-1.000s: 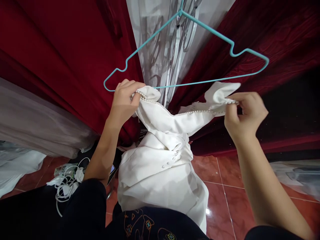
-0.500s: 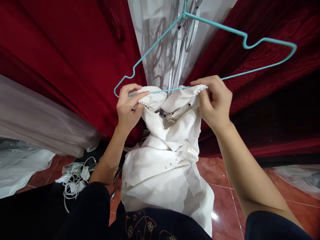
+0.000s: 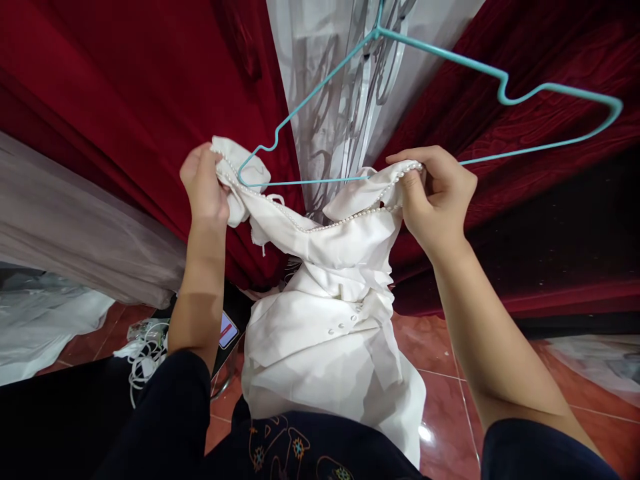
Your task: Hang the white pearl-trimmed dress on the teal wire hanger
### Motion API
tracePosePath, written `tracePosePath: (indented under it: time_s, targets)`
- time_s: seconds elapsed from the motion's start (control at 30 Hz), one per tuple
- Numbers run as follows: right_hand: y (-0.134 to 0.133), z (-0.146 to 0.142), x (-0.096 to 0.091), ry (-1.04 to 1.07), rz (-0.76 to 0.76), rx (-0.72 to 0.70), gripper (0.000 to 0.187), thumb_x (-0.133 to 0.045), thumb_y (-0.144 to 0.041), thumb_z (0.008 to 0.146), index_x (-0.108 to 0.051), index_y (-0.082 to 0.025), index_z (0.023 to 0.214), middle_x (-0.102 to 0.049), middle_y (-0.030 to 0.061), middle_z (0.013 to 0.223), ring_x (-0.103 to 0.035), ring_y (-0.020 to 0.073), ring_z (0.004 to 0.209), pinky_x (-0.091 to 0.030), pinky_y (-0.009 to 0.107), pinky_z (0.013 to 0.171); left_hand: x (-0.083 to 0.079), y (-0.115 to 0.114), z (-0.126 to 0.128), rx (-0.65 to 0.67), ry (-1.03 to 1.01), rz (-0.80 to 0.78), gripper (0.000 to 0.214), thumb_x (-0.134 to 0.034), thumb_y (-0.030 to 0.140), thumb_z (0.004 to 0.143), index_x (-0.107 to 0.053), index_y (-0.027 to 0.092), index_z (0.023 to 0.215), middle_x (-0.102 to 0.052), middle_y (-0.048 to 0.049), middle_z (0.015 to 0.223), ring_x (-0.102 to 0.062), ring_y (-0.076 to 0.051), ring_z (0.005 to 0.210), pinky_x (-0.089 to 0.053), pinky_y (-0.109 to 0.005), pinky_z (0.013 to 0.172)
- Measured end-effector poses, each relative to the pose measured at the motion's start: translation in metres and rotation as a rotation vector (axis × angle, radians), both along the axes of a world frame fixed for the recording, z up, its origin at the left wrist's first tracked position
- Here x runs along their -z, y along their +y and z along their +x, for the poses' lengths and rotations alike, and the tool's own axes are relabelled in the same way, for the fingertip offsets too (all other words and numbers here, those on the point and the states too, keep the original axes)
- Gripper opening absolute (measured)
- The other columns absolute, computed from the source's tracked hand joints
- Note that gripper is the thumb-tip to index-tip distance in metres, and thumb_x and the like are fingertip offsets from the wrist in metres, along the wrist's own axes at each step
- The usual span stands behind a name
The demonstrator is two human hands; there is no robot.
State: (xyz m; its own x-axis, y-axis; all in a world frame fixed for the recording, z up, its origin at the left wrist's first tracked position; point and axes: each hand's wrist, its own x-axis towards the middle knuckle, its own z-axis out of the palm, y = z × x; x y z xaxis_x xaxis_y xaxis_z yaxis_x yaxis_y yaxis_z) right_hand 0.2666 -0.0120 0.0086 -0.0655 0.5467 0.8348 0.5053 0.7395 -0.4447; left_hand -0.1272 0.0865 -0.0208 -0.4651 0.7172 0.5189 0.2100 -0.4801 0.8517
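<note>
A white dress (image 3: pixel 330 360) with a pearl-trimmed neckline and a few buttons at the waist hangs down in front of me. My left hand (image 3: pixel 204 183) is closed on one shoulder of it, pulled out to the left. The other shoulder is pinched in my right hand (image 3: pixel 440 193), thumb on the pearl edge. A light-blue hanger (image 3: pixel 320 83) hangs above. Its left corner lies against the left shoulder fabric, and its bottom bar runs behind the right shoulder and my right hand.
Red curtains (image 3: pixel 150 80) stand left and right, with white cloth and metal scrollwork (image 3: pixel 367 100) between. White cables (image 3: pixel 147 363) lie in a heap at lower left near a phone (image 3: pixel 227 330). Sheer white fabric (image 3: pixel 45 327) reaches the red tiled floor (image 3: pixel 445 407).
My left hand has moved left and slightly up, drawing the dress shoulder out past the hanger's left corner. The neckline is stretched wider. The hanger and right hand have shifted slightly right.
</note>
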Motion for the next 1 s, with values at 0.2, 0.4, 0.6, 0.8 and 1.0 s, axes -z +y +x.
tracePosePath:
  time_s: [0.2, 0.4, 0.6, 0.8, 1.0]
  targets:
    - [0.003, -0.004, 0.001, 0.009, -0.045, 0.039, 0.032, -0.051, -0.047, 0.107, -0.074, -0.025, 0.106, -0.074, 0.0048, 0.099, -0.069, 0.0198, 0.084, -0.052, 0.035, 0.071, -0.077, 0.045, 0.033, -0.062, 0.190, 0.142, 0.018, -0.061, 0.021, 0.108, -0.049, 0.015, 0.095, -0.047, 0.0108, 0.074, -0.051, 0.003, 0.075, -0.044, -0.018, 0.070]
    - [0.004, -0.004, 0.003, 0.033, -0.023, 0.074, 0.033, -0.050, -0.048, 0.107, -0.073, -0.024, 0.106, -0.071, 0.0046, 0.092, -0.066, 0.0197, 0.080, -0.050, 0.035, 0.070, -0.088, 0.009, 0.078, 0.451, 0.353, -0.146, 0.026, -0.079, 0.043, 0.099, -0.069, 0.019, 0.101, -0.072, 0.0053, 0.082, -0.065, -0.007, 0.075, -0.053, -0.026, 0.068]
    - [0.005, -0.007, 0.005, 0.059, -0.042, 0.084, 0.031, -0.050, -0.046, 0.107, -0.073, -0.024, 0.105, -0.069, 0.0044, 0.090, -0.065, 0.0193, 0.080, -0.050, 0.034, 0.070, -0.088, -0.074, 0.119, 0.164, 0.525, 0.531, 0.038, -0.058, 0.063, 0.108, -0.067, 0.026, 0.109, -0.070, 0.0006, 0.106, -0.068, -0.012, 0.103, -0.059, -0.038, 0.096]
    - [0.000, -0.012, 0.004, 0.035, -0.018, 0.066, 0.030, -0.048, -0.040, 0.108, -0.073, -0.023, 0.111, -0.071, 0.0053, 0.098, -0.067, 0.0195, 0.086, -0.055, 0.037, 0.080, -0.043, -0.102, 0.159, 0.379, 0.946, 0.290, 0.032, -0.042, 0.018, 0.110, -0.068, 0.023, 0.127, -0.072, -0.0067, 0.122, -0.068, -0.024, 0.117, -0.053, -0.041, 0.102]
    - [-0.017, 0.017, 0.002, 0.053, 0.196, 0.392, 0.016, -0.061, -0.025, 0.092, -0.075, -0.021, 0.098, -0.066, 0.0086, 0.099, -0.064, 0.0222, 0.098, -0.053, 0.038, 0.081, -0.033, -0.097, 0.161, 0.360, 0.849, 0.252, 0.045, -0.039, -0.003, 0.097, -0.075, 0.018, 0.114, -0.073, -0.0060, 0.107, -0.068, -0.021, 0.100, -0.051, -0.035, 0.092]
